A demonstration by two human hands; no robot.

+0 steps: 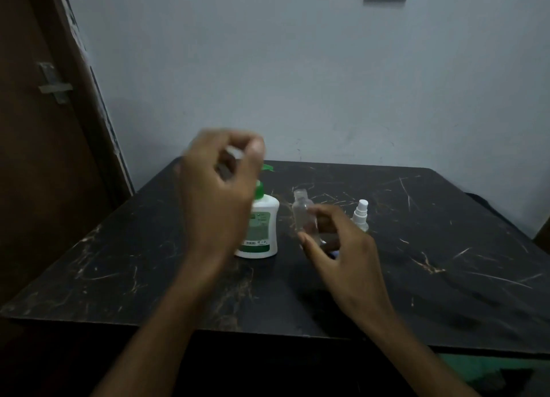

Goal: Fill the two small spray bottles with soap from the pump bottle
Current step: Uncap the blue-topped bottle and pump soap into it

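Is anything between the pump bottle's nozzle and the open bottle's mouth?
Nothing visible: the pump bottle stands just left of the clear bottle, bare table between them. The left hand hides the pump's top.

Dim, bluish, grainy view; motion-blurred left hand [217, 185].

A white plastic pump bottle [263, 227] with a green pump head and a green-and-white label stands upright on the dark table, its left side hidden behind a raised hand. Just to its right, a small clear plastic spray bottle [303, 215] stands upright with its neck bare and no spray top on it; fingers lie against its lower part. Further right, a second small clear spray bottle [361, 216] stands upright with its white spray top in place, its body partly hidden. A small white piece [233, 152], blurred, sits pinched above the pump bottle; what it is cannot be told.
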